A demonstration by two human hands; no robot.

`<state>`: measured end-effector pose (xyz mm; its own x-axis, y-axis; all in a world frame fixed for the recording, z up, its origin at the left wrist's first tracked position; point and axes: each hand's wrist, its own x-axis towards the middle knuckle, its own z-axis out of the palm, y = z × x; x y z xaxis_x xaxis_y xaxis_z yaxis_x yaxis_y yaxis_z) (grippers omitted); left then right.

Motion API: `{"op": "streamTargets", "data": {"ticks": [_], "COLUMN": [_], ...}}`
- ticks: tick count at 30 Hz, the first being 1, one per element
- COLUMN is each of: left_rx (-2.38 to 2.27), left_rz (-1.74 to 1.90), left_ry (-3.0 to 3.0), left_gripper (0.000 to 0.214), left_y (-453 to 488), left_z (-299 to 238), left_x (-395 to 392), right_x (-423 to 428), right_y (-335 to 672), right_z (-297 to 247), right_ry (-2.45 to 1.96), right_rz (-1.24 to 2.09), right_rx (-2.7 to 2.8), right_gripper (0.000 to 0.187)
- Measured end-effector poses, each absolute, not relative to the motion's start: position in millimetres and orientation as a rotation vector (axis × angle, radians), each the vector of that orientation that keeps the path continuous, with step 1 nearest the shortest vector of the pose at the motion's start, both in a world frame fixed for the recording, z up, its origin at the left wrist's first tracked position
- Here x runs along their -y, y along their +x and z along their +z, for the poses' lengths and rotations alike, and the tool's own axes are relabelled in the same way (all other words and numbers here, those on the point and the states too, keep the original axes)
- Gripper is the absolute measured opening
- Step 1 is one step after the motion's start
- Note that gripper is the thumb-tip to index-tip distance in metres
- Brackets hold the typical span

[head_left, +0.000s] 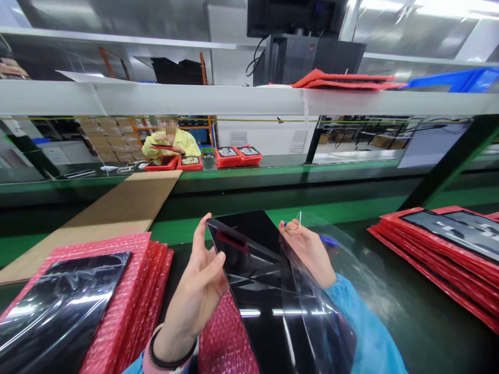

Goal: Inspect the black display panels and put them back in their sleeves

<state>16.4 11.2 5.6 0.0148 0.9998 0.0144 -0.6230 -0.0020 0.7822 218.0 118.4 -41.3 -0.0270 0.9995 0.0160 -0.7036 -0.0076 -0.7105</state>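
Observation:
My left hand (198, 280) grips a glossy black display panel (253, 270) by its left edge, the thumb on the face. The panel is held tilted, and ceiling lights reflect in it. At the panel's right side, my right hand (310, 252) is closed on a clear plastic film (312, 317), which lies over the right part of the panel and spreads out to the right. A slim blue thing (329, 240), perhaps a pen, shows beside the right hand. Below the panel lies a red bubble-wrap bag (224, 340).
To the left, a film-covered black panel (66, 306) rests on stacked red bubble bags (146, 291). More red bags with panels (424, 259) are piled at right. A brown board (117, 208) bridges to the far bench, where a person in yellow (171, 143) works. A shelf beam (234, 99) crosses above.

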Motion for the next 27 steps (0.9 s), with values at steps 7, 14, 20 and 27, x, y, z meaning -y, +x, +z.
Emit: {"op": "streamTargets", "data": {"ticks": [7, 14, 20, 27], "left_rx": [-0.587, -0.684, -1.027, -1.351], "left_rz": [1.444, 1.499, 1.481, 1.499], "left_ry": [0.694, 0.708, 0.826, 0.817], "left_gripper": [0.072, 0.072, 0.085, 0.054], "left_y": [14, 17, 8, -16], "left_z": [-2, -7, -36, -102], "left_x": [-18, -24, -38, -46], "right_x": [-113, -100, -95, -135], "right_y": [214, 208, 197, 231], "right_z": [-46, -44, -57, -114], "right_ry": [-0.701, -0.718, -0.778, -0.981], "right_rz": [1.411, 1.265, 1.104, 0.856], "right_rx": [0.809, 1.169, 1.308, 1.309], "right_gripper": [0.036, 0.032, 0.02, 0.027]}}
